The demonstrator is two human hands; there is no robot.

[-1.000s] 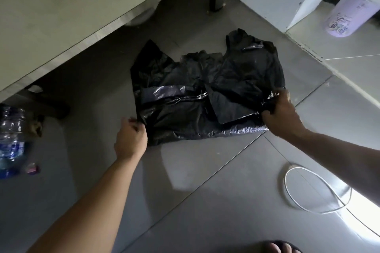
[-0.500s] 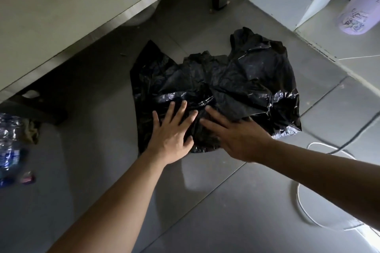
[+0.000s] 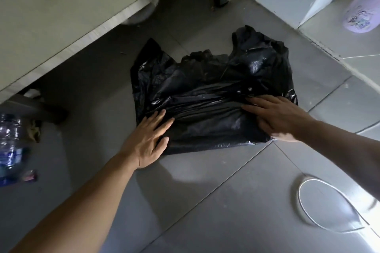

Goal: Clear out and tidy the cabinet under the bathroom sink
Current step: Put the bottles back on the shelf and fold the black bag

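Both hands lie flat, fingers spread, on the black plastic bag [image 3: 207, 96] crumpled on the floor: left hand [image 3: 149, 139] on its near left corner, right hand [image 3: 275, 116] on its right edge, thumb blurred. Left of the bag, a blurred plastic bottle [image 3: 10, 148] is cut off by the frame.

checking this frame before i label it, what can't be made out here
- Black plastic bag, head view: whether anything lies inside or under it; the film is opaque, and the left hand and right hand press flat on it.
- Plastic bottle, head view: cut off by the left edge and blurred, label unreadable.
- Lilac container, head view: cut by the right edge, print too blurred to read.
- White cable, head view: its ends leave the frame.
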